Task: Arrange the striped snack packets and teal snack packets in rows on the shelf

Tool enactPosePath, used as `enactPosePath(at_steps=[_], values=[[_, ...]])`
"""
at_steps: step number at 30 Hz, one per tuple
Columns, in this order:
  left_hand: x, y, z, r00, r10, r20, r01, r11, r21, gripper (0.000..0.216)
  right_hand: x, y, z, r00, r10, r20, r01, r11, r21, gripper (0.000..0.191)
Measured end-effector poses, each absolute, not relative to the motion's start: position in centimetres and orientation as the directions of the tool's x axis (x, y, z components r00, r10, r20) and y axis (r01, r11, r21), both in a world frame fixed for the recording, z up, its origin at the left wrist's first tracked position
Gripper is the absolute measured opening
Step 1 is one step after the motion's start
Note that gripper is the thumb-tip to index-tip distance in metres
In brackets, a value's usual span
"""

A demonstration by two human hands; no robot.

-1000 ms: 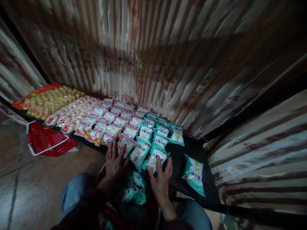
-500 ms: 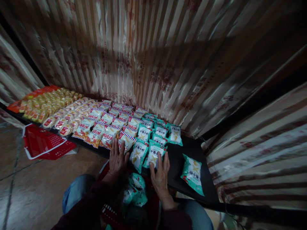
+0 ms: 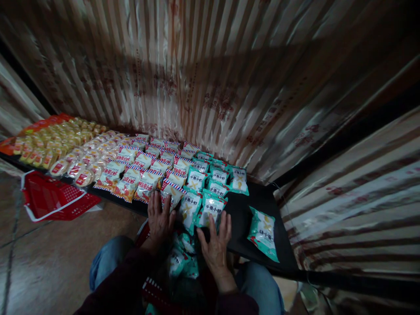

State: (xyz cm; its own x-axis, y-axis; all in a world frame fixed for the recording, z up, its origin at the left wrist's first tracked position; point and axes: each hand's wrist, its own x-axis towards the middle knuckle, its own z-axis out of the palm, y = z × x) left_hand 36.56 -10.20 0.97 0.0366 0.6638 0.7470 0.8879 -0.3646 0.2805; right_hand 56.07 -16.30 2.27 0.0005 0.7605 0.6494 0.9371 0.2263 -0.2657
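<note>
My left hand [image 3: 160, 221] is open, fingers spread, at the front edge of the black shelf [image 3: 241, 218]. Its fingertips are by a white snack bag with a striped top edge [image 3: 172, 192]. My right hand [image 3: 215, 240] is open too, its fingertips at the lower edge of a teal snack bag [image 3: 211, 208]; whether they touch it I cannot tell. Another teal snack bag [image 3: 190, 210] lies between the hands. Below them, a basket [image 3: 154, 288] between my knees holds several more teal bags [image 3: 183, 258], partly in shadow.
A lone teal bag [image 3: 263, 234] lies at the shelf's right end. Leftward are rows of white-and-red bags [image 3: 129, 179], round wrapped snacks [image 3: 83, 175] and yellow packets [image 3: 49, 142]. A red basket [image 3: 54, 197] stands on the floor at left. Striped curtain [image 3: 197, 87] hangs behind.
My right hand has drawn back slightly towards me, its fingers moving down from the teal bag's face to its lower edge. My left hand has stayed nearly in place. The view has shifted slightly.
</note>
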Motion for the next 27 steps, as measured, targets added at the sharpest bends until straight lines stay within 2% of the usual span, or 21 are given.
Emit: enactPosePath(at_steps=[3,6,9,15,21,27], values=[[36.5,-10.3,0.8,0.038,0.660,0.750,0.874,-0.386,0.296,0.064,53.8,-16.9,2.5,-0.192,0.797,0.573,0.898,0.379,-0.226,0.065],[36.6,-10.4,0.4,0.029,0.677,0.735,0.871,-0.378,0.315,0.059,51.6,-16.6,1.7,-0.231,0.823,0.519,0.877,0.407,-0.256,0.065],[36.6,-10.3,0.0,0.019,0.687,0.727,0.878,-0.359,0.317,0.057,50.5,-15.9,0.6,-0.208,0.839,0.503,0.886,0.380,-0.266,0.065],[36.7,-10.1,-0.2,0.008,0.645,0.764,0.870,-0.381,0.313,0.058,50.1,-15.6,0.5,-0.151,0.814,0.561,0.882,0.367,-0.296,0.049],[36.6,-10.6,0.1,0.009,0.608,0.794,0.853,-0.419,0.311,0.057,49.5,-15.3,1.8,-0.143,0.824,0.549,0.885,0.355,-0.302,0.046],[36.5,-11.4,0.5,0.011,0.640,0.769,0.854,-0.406,0.326,0.060,49.4,-15.4,2.1,-0.093,0.848,0.521,0.897,0.298,-0.325,0.045]])
